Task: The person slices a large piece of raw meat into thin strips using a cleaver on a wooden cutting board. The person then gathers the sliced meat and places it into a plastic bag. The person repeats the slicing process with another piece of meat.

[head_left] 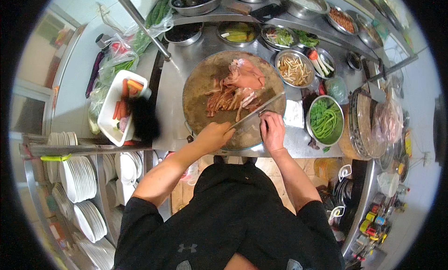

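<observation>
Centrally, meat point(240, 89) on the board point(197, 90).
Left hand point(214, 138) closed round the knife point(256, 111), meat at one o'clock; right hand point(273, 130) half-curled, any hold unclear, meat toward eleven o'clock.

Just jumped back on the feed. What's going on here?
A person's left hand grips a knife, its blade slanting over the right side of a round wooden chopping board. The right hand is at the board's near right edge, fingers curled close to the blade; whether it holds anything is unclear. Thin meat strips lie mid-board, with a larger pink piece of meat beyond them. Green vegetables sit in a bowl to the right.
</observation>
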Tool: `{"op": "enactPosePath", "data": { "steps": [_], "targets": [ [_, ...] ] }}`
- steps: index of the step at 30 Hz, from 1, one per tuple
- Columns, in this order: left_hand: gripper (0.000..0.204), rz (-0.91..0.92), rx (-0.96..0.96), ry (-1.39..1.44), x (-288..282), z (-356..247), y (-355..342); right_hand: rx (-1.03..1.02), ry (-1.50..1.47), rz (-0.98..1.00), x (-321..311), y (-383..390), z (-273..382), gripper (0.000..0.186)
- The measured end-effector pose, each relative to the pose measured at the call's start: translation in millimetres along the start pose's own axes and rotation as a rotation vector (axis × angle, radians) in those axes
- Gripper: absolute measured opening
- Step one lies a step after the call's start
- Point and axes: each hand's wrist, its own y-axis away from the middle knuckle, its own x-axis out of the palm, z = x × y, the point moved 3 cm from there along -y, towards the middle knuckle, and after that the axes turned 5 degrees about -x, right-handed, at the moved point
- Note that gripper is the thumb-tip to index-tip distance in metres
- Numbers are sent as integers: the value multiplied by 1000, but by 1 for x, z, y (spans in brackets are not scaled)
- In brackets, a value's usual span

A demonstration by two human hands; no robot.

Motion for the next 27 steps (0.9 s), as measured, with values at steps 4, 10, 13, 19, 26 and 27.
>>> {"op": "enactPosePath", "data": {
  "steps": [4, 10, 13, 19, 26, 27],
  "targets": [
    [37, -88, -420, 576, -14, 7, 35, 29, -14, -27, 18, -5, 5, 18],
    [42, -335, -691, 1143, -34, 48, 78, -38, -294, 94, 64, -40, 40, 13],
    [43, -426, -724, 1117, -35, 58, 100, -55, -235, 70, 60, -59, 40, 11],
    [31, -391, -804, 592, -31, 55, 112, -117, 105, 60, 78, -134, 11, 40],
    [31, -450, -639, 311, -14, 81, 111, 9, 515, 623, 138, -157, 11, 88],
    [32, -451, -638, 309, -22, 68, 105, -24, 574, 564, 134, -166, 23, 82]
  ]
}}
